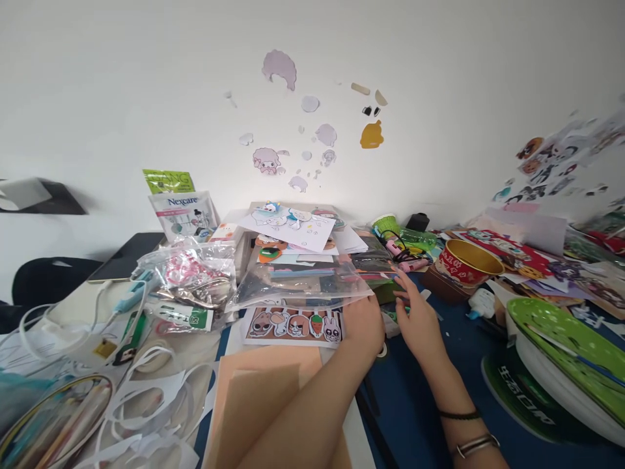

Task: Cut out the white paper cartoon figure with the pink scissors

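Observation:
My left hand (364,322) is at the right front corner of a clear plastic bag (293,296). The back of the hand faces me and its fingers are hidden, so I cannot make out whether it grips anything. My right hand (417,319) is just to the right, fingers spread apart, beside some dark flat packets (374,257). Below the bag lies a card with cartoon stickers (295,327). White sheets with drawings (293,228) lie on top of the bag's far end. Peach-coloured paper (263,391) extends under my left forearm.
At the right stand a red and gold paper bowl (469,264) and a green dotted plate (566,345). A bag of trinkets (195,273), white cables (34,326) and paper offcuts (146,397) crowd the left. Paper cutouts (278,68) are stuck on the wall.

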`<state>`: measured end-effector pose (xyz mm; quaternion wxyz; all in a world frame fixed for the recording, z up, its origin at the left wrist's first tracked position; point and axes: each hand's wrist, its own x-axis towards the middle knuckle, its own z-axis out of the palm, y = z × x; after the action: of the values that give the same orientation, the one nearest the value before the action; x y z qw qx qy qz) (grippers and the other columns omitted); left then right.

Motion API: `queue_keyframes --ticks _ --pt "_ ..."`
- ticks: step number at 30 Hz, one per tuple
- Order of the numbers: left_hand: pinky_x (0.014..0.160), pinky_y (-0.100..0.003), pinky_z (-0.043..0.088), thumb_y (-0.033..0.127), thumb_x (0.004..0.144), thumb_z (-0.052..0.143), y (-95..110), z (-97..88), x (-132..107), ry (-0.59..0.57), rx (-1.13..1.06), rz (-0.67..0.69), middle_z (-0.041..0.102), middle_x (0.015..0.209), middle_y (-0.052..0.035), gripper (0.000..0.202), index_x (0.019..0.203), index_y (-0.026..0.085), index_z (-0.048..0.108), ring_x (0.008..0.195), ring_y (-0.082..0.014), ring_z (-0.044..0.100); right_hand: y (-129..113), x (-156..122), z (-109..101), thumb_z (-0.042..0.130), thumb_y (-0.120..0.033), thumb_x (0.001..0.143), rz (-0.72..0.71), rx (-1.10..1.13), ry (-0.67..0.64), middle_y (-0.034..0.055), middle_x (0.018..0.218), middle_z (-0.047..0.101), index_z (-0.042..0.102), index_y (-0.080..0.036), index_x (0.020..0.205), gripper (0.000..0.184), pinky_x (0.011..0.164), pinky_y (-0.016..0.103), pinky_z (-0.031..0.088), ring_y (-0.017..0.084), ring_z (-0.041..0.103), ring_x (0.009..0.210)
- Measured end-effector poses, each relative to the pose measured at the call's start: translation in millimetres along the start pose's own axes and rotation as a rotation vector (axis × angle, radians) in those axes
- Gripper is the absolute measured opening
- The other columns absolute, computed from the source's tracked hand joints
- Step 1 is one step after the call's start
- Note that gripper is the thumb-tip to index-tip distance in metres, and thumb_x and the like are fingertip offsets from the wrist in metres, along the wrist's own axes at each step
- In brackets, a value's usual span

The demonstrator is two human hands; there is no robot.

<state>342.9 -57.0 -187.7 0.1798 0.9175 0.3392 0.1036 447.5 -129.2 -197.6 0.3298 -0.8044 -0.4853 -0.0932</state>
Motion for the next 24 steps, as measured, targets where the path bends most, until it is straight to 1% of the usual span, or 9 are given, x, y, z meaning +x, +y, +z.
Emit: queue_keyframes --ticks 4,9,13,15,17,20,22,24 --pt "0.093 -0.039 0.045 0.013 0.087 0.053 0 0.0 1 0.005 0.006 -0.011 0.069 0.101 -0.0180 0.027 0.113 0.007 0.060 0.105 -0.0285 0.063 -2 0 0 0.035 -0.018 0.088 0.006 0.007 0.011 0.0156 0.130 0.060 0.038 -0.019 0.144 0.056 0.070 0.034 0.058 0.024 0.069 0.098" --pt "0.094 -0.038 0.045 0.016 0.088 0.051 -1 -0.2 2 0.014 0.003 -0.008 0.068 0.101 -0.0175 0.025 0.110 0.008 0.060 0.108 -0.0288 0.062 -1 0 3 0.039 -0.015 0.086 -0.011 0.010 0.011 0.0181 0.135 0.053 0.038 -0.018 0.142 0.057 0.066 0.034 0.059 0.024 0.069 0.096" --pt "0.094 -0.038 0.044 0.016 0.088 0.052 -1 1.3 2 0.023 -0.003 -0.007 0.068 0.107 -0.0185 0.029 0.114 0.007 0.059 0.113 -0.0294 0.060 6 1 8 0.038 -0.013 0.085 -0.047 -0.010 0.036 0.0193 0.125 0.057 0.041 -0.014 0.136 0.051 0.073 0.037 0.059 0.024 0.068 0.094" --pt "0.094 -0.039 0.045 0.016 0.088 0.053 -1 2.3 2 0.026 -0.006 -0.011 0.067 0.110 -0.0194 0.032 0.118 0.007 0.057 0.115 -0.0296 0.059 10 1 12 0.038 -0.012 0.084 -0.071 -0.036 0.033 0.0178 0.117 0.060 0.047 -0.014 0.129 0.045 0.077 0.040 0.058 0.026 0.066 0.098" --pt "0.094 -0.039 0.045 0.018 0.089 0.053 -1 3.0 2 0.030 -0.010 -0.013 0.067 0.113 -0.0197 0.034 0.120 0.007 0.056 0.116 -0.0295 0.060 14 2 18 0.039 -0.011 0.084 -0.104 -0.074 0.009 0.0159 0.114 0.063 0.053 -0.016 0.122 0.041 0.085 0.044 0.055 0.028 0.064 0.104" --pt "0.095 -0.038 0.045 0.021 0.092 0.050 0 3.8 2 0.035 -0.015 -0.016 0.067 0.114 -0.0189 0.032 0.121 0.007 0.057 0.117 -0.0290 0.060 19 5 28 0.042 -0.006 0.084 -0.151 -0.145 -0.062 0.0162 0.121 0.063 0.059 -0.015 0.119 0.040 0.096 0.047 0.049 0.029 0.058 0.114" --pt "0.097 -0.038 0.044 0.022 0.095 0.047 0 4.2 3 0.040 -0.015 -0.017 0.067 0.117 -0.0186 0.032 0.122 0.008 0.057 0.118 -0.0286 0.059 22 8 32 0.048 -0.005 0.086 -0.161 -0.202 -0.116 0.0162 0.126 0.061 0.060 -0.012 0.120 0.037 0.097 0.049 0.047 0.029 0.057 0.116" --pt "0.099 -0.039 0.043 0.023 0.097 0.045 1 4.7 3 0.047 -0.014 -0.019 0.065 0.123 -0.0192 0.033 0.124 0.008 0.056 0.120 -0.0285 0.058 24 10 34 0.055 -0.008 0.089 -0.157 -0.260 -0.162 0.0149 0.127 0.061 0.060 -0.012 0.121 0.033 0.096 0.049 0.048 0.029 0.058 0.115"
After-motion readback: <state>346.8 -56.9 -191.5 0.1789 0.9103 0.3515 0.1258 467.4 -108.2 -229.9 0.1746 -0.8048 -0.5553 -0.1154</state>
